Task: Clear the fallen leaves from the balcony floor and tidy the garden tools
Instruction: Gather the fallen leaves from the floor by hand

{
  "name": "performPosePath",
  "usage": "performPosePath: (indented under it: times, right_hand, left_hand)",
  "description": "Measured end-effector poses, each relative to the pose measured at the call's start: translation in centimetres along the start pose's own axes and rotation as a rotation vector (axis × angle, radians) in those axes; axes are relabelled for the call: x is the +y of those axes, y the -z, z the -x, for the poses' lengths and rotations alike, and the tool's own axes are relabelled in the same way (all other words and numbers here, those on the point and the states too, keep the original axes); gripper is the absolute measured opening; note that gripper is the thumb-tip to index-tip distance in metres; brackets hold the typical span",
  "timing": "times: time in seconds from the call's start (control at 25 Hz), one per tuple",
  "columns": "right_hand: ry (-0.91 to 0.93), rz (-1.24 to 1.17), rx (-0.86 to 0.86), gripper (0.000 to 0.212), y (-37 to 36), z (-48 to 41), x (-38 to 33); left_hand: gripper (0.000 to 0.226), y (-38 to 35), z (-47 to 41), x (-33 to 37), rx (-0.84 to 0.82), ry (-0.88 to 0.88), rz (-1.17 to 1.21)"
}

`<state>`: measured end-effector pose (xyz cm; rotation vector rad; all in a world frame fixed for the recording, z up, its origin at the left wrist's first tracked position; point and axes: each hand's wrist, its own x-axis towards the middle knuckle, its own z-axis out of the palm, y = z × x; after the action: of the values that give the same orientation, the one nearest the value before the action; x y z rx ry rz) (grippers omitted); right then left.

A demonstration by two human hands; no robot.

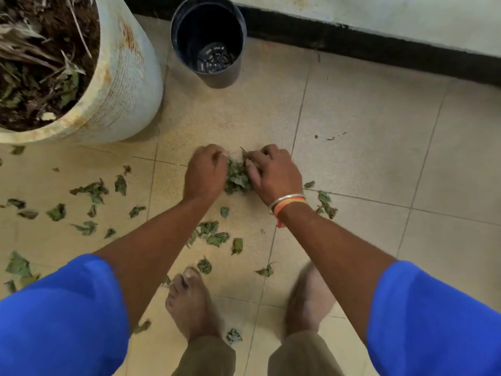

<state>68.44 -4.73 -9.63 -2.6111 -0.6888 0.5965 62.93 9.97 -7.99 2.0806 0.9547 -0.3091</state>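
Head view, looking down at both hands on the tiled floor (pixel 352 118).

- Left hand (pixel 204 175) and right hand (pixel 273 175) are set knuckles-up on either side of 1 leaf clump (pixel 238 181). I read the fingers of both as curled in around it, hands nearly touching at the far side. Clump is green and crumpled, and I cannot tell whether it is off the tile.
- Right wrist carries bangles (pixel 288 202): silver, orange, a red thread.
- Loose leaves (pixel 92 189) lie scattered mostly to the left of the arms, some between the forearms, a few just right of the right wrist.
- 2 bare feet (pixel 189 302) below the hands, leaves around them. The right foot is blurred.
- Blue sleeves (pixel 62 316) at the bottom corners.
- Far left: big white planter (pixel 122 77) holding soil and dry stalks. Just beside it, a black pot (pixel 208 42), upright, near the black skirting (pixel 352 42).
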Motion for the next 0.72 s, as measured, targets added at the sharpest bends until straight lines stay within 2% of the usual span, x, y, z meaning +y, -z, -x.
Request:
performPosePath:
  times: [0.04, 0.08, 0.12, 0.2, 0.24, 0.28, 0.32, 0.44, 0.52, 0.6, 0.72]
  right_hand:
    - [-0.109, -0.019, 0.073, 0.033, 0.5, 1.3, 1.2]
    - [-0.292, -0.036, 0.149, 0.035, 1.0, 2.7, 2.8]
    - [-0.536, -0.068, 0.223, 0.037, 1.3, 4.1, 4.7]
    - [-1.035, -0.141, 0.319, 0.04, 1.2, 7.1, 7.8]
    - [-1.17, -0.143, 0.338, 0.04, 0.9, 8.2, 8.2]
    - [-1.204, -0.141, 0.331, 0.038, 0.3, 8.7, 7.8]
    - [-1.163, -0.161, 0.311, 0.036, -0.2, 8.5, 6.8]
    - [-0.867, -0.279, 0.25, 0.036, -1.6, 5.6, 2.2]
    - [-0.693, -0.302, 0.19, 0.037, -2.4, 3.6, -0.3]
    - [-0.577, -0.346, 0.118, 0.038, -3.0, 2.7, -1.8]
    - [-0.531, -0.52, 0.049, 0.038, -3.2, 2.4, -3.3]
  left_hand:
    - [0.02, 0.8, 0.1, -0.9, 0.065, -0.043, -0.085]
    - [0.023, 1.4, 0.1, -1.5, 0.11, -0.066, -0.179]
    - [0.028, 1.8, -0.1, -2.0, 0.14, -0.05, -0.267]
    - [0.036, 1.5, -0.6, -2.4, 0.157, 0.098, -0.329]
    - [0.037, 0.9, -0.6, -2.1, 0.136, 0.186, -0.273]
    - [0.037, 0.0, -0.4, -1.9, 0.104, 0.23, -0.185]
    - [0.036, -1.0, 0.0, -1.5, 0.068, 0.213, -0.109]
    - [0.033, -3.8, 2.0, -0.3, -0.013, 0.043, 0.033]
    - [0.036, -4.9, 3.0, 0.6, -0.061, 0.032, 0.099]
    - [0.042, -5.5, 3.6, 0.8, -0.106, 0.112, 0.231]
    - [0.047, -5.6, 4.3, 0.8, -0.114, 0.337, 0.655]
